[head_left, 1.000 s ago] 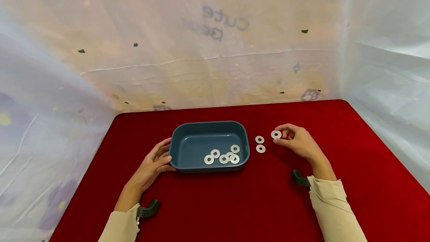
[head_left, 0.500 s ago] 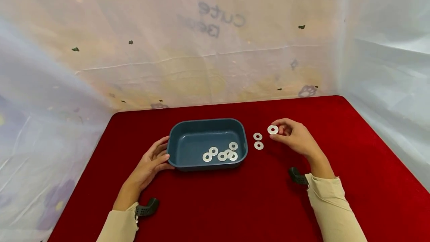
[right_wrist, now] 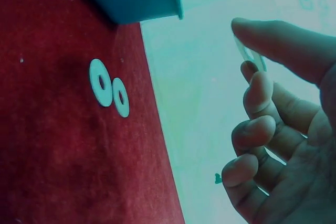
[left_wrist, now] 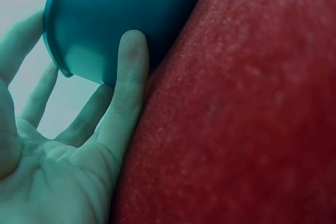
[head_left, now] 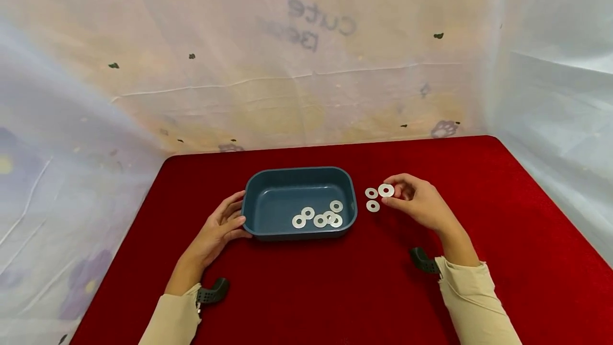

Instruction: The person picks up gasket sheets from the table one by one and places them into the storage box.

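A blue-grey rectangular tray (head_left: 299, 231) lies on the red surface, with several flat metal washers (head_left: 320, 221) toward its right end. My left hand (head_left: 214, 231) rests against the tray's left end, fingers spread. In the left wrist view, one straight fingertip (left_wrist: 133, 43) presses the outer wall. Right of the tray, my right hand (head_left: 421, 202) pinches one washer (head_left: 380, 190) between thumb and fingertips, held above the surface. Beside it lie two loose washers, the upper one (head_left: 367, 195) and the lower one (head_left: 369, 207). The right wrist view shows the pinched washer (right_wrist: 251, 56) almost edge-on.
Red cloth (head_left: 306, 292) covers the table. A pale printed sheet (head_left: 239, 79) hangs behind it, and whitish sheeting (head_left: 565, 121) closes the right side. Each wrist bears a dark strap-on mount, the left one (head_left: 213, 292) and the right one (head_left: 423, 261).
My right hand has moved a little to the left with the pinched washer, closer to the two loose ones. My left hand stays at the tray's end; the head view shifts slightly.
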Action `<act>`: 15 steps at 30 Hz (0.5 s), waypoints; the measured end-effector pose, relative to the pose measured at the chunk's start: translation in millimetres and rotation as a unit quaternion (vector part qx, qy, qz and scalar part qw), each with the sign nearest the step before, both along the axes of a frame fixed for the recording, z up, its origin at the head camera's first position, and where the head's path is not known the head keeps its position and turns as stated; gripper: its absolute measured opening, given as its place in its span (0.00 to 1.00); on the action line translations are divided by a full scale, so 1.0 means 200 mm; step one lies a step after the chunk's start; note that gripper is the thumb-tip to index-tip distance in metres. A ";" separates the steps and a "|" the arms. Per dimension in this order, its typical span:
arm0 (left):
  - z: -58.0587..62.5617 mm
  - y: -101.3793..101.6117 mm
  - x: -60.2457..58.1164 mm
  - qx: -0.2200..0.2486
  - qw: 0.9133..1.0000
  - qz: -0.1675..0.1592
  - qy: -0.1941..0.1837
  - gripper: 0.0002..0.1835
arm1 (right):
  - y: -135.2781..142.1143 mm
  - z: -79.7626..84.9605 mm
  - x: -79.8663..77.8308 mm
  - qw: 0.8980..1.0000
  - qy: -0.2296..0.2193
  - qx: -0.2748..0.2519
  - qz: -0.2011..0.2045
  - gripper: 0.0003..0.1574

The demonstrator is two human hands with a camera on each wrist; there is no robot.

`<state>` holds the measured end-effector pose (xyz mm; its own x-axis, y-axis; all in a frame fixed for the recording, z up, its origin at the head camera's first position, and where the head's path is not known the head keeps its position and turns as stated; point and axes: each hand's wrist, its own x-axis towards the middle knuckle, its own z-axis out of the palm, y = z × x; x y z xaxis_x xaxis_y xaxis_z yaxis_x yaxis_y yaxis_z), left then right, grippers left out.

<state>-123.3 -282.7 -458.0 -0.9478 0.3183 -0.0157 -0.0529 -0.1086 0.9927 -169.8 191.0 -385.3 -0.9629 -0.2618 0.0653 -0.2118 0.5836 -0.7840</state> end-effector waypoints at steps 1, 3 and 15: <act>0.00 0.00 0.00 0.001 1.000 -0.001 0.001 0.34 | 0.00 0.00 0.00 1.000 0.000 0.000 0.001 0.23; 0.01 0.01 -0.01 0.004 1.000 -0.002 0.001 0.34 | -0.01 0.01 0.00 1.000 0.002 -0.002 0.004 0.23; 0.00 0.00 0.00 -0.001 1.000 -0.002 -0.001 0.34 | -0.05 0.04 0.02 1.000 0.004 0.004 0.005 0.21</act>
<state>-124.2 -281.8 -457.5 -0.9468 0.3213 -0.0176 -0.0546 -0.1065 0.9928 -166.6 180.7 -378.2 -0.9594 -0.2726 0.0718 -0.2251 0.5874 -0.7774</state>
